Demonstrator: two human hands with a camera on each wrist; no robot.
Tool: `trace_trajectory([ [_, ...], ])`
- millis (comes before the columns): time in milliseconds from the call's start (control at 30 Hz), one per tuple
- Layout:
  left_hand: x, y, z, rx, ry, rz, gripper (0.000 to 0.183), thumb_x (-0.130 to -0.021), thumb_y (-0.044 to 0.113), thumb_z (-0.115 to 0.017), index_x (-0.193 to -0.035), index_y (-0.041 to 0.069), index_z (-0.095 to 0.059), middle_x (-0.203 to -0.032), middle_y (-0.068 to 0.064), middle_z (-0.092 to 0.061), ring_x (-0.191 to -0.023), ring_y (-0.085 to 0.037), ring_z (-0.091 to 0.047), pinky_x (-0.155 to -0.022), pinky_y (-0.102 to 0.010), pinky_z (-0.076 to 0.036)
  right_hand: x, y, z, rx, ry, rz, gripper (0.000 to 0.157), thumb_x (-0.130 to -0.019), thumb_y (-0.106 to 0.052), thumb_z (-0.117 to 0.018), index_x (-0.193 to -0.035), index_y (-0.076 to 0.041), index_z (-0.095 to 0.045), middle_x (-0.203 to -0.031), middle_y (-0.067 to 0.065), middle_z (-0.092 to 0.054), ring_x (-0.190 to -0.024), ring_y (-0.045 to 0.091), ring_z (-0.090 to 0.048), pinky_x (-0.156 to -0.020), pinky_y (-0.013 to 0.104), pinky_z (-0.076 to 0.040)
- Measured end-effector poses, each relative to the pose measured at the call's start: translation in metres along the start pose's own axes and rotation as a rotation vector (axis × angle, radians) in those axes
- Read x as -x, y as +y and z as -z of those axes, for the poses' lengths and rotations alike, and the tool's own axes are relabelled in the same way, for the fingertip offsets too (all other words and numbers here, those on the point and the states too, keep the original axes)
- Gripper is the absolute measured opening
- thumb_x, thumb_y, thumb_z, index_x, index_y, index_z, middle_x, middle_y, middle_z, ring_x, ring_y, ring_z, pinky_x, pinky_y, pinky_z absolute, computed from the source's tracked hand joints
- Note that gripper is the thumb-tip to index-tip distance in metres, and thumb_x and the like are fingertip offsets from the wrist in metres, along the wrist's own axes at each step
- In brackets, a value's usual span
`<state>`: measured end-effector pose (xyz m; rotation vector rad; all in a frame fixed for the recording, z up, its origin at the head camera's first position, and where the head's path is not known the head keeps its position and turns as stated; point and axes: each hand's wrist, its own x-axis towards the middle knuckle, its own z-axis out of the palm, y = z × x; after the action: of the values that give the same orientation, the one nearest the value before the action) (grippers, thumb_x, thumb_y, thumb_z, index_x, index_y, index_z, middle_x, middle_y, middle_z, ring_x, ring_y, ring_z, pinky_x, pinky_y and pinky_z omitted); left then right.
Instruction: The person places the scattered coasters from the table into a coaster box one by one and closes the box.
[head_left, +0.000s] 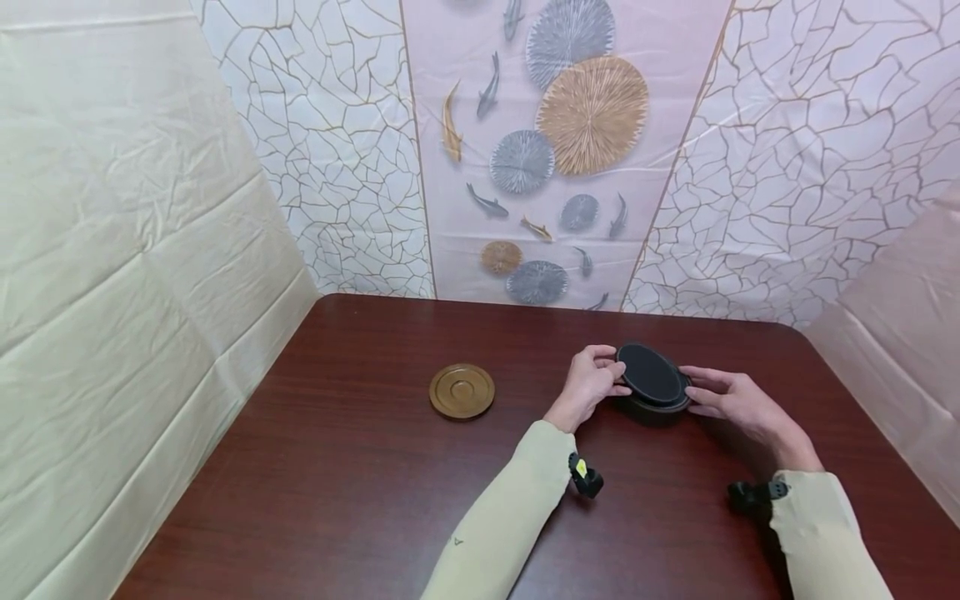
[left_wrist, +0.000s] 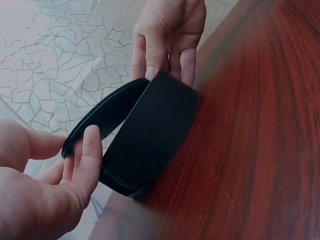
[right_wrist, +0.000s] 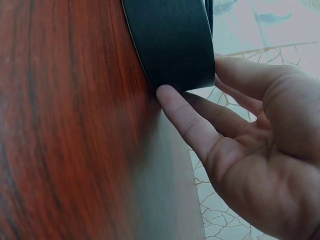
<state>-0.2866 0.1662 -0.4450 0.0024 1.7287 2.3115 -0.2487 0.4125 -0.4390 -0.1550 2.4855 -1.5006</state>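
Observation:
A round black box [head_left: 651, 415] stands on the table at the right, with its black lid [head_left: 649, 372] tilted up on the left side. My left hand [head_left: 587, 385] pinches the lid's raised edge between thumb and fingers. A wedge-shaped gap parts lid and box in the left wrist view, where the box's dark side wall [left_wrist: 152, 132] shows. On the other side my right hand [head_left: 750, 408] holds the box, thumb near the upper rim and fingertips low on the wall [right_wrist: 172, 45]. The inside of the box is hidden.
A round brown wooden coaster [head_left: 462, 392] with ring grooves lies on the dark red-brown table [head_left: 337, 483], left of the hands. A patterned cloth [head_left: 360, 150] hangs behind the table, and pale cloth [head_left: 135, 275] borders the left side.

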Motion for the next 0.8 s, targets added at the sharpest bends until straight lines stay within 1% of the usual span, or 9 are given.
trace_trajectory([
  [100,0.0002,-0.0008,-0.0011,-0.051,0.006,-0.014,0.029,-0.09,-0.001,-0.066,-0.118,0.003,-0.06,-0.084,-0.006,-0.06,-0.062,-0.016,-0.063,-0.059,-0.032,-0.059,-0.0008,0.0013,0.0,0.004,-0.001,0.005,0.069,-0.096,-0.024,-0.063,-0.15,0.004,-0.031,-0.148,0.037,-0.035,-0.099,0.003,-0.069,-0.086,0.034,-0.057],
  [200,0.0008,-0.0007,-0.0009,-0.147,0.035,-0.03,0.027,-0.09,0.001,-0.068,-0.116,0.004,-0.061,-0.079,-0.004,-0.061,-0.057,-0.014,-0.06,-0.059,-0.031,-0.059,-0.0016,0.0023,0.0006,0.006,0.001,-0.009,0.07,-0.096,-0.026,-0.064,-0.15,0.003,-0.032,-0.149,0.036,-0.035,-0.099,0.003,-0.068,-0.086,0.034,-0.057],
  [333,0.0017,-0.0007,0.0009,-0.295,0.077,-0.039,0.028,-0.089,0.006,-0.071,-0.116,0.007,-0.063,-0.077,0.0,-0.063,-0.057,-0.011,-0.058,-0.067,-0.037,-0.06,-0.0027,0.0028,0.0011,0.004,-0.005,-0.009,0.069,-0.096,-0.025,-0.063,-0.151,0.002,-0.031,-0.15,0.036,-0.034,-0.1,0.002,-0.068,-0.087,0.034,-0.057],
  [433,0.0025,-0.0009,0.0016,-0.373,0.087,-0.047,0.029,-0.089,0.01,-0.072,-0.117,0.008,-0.063,-0.079,0.0,-0.064,-0.06,-0.01,-0.059,-0.069,-0.039,-0.06,-0.0032,0.0023,0.0008,-0.008,-0.008,-0.009,0.067,-0.097,-0.024,-0.062,-0.151,0.002,-0.031,-0.15,0.035,-0.034,-0.1,0.001,-0.067,-0.087,0.035,-0.057],
  [667,0.0029,-0.0025,0.0002,-0.512,0.097,-0.066,0.028,-0.089,0.018,-0.073,-0.116,0.014,-0.065,-0.082,0.001,-0.066,-0.058,-0.01,-0.06,-0.059,-0.025,-0.055,-0.0013,-0.0009,-0.0008,-0.027,-0.002,-0.024,0.064,-0.1,-0.028,-0.057,-0.151,0.002,-0.031,-0.151,0.035,-0.032,-0.101,-0.001,-0.066,-0.088,0.036,-0.057],
  [733,0.0025,-0.0029,-0.001,-0.56,0.105,-0.073,0.028,-0.089,0.02,-0.074,-0.115,0.016,-0.065,-0.083,0.002,-0.066,-0.061,-0.009,-0.061,-0.061,-0.023,-0.055,-0.0005,-0.0016,-0.0008,-0.024,0.007,-0.026,0.065,-0.1,-0.028,-0.057,-0.151,0.002,-0.031,-0.151,0.035,-0.032,-0.1,-0.003,-0.065,-0.087,0.036,-0.057],
  [800,0.0018,-0.0033,-0.0019,-0.618,0.117,-0.082,0.027,-0.088,0.022,-0.074,-0.113,0.017,-0.066,-0.083,0.004,-0.066,-0.068,-0.008,-0.061,-0.066,-0.023,-0.054,0.0001,-0.0018,-0.001,-0.034,0.014,-0.03,0.066,-0.099,-0.028,-0.058,-0.151,0.002,-0.03,-0.15,0.035,-0.033,-0.099,-0.003,-0.065,-0.087,0.035,-0.057],
])
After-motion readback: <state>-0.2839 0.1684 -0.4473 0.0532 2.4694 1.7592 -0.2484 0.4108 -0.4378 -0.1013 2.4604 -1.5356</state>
